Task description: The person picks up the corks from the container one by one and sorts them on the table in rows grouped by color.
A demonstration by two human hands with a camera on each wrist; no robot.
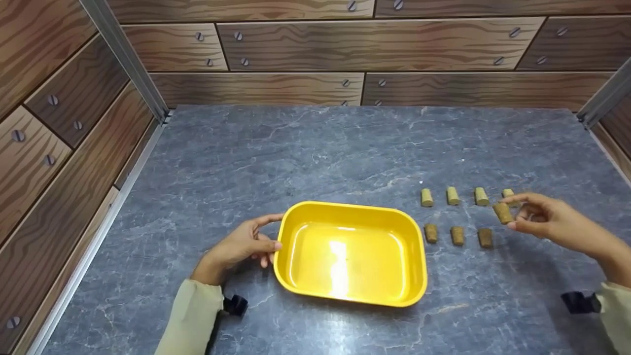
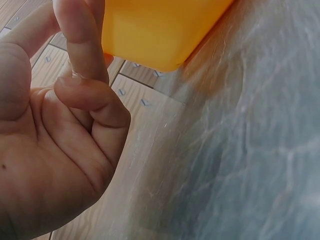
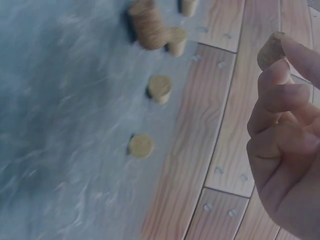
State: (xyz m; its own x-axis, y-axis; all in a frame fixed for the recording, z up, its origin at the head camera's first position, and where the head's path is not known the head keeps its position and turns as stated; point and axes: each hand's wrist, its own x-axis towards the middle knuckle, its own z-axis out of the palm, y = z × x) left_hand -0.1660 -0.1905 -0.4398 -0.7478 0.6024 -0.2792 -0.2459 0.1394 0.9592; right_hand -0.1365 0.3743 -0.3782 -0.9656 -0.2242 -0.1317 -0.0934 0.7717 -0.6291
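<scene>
My left hand (image 1: 244, 244) grips the left side of a yellow plastic tub (image 1: 352, 296), with the thumb on its rim. Nothing lies inside the tub. The left wrist view shows the curled fingers beside the tub's outer wall (image 2: 150, 35). My right hand (image 1: 557, 222) pinches a brown cork stopper (image 1: 503, 213) between thumb and fingers, above the table. In the right wrist view the pinched cork (image 3: 270, 52) shows at the fingertips. Below it on the table stands a pale cork (image 1: 508, 193), partly hidden by the hand.
Three more pale corks (image 1: 452, 195) stand in a back row to the right of the tub. Three darker corks (image 1: 457, 235) form a row in front of them. A grey marbled table (image 1: 296, 153) is bounded by wood-patterned walls (image 1: 365, 44) at the back and sides.
</scene>
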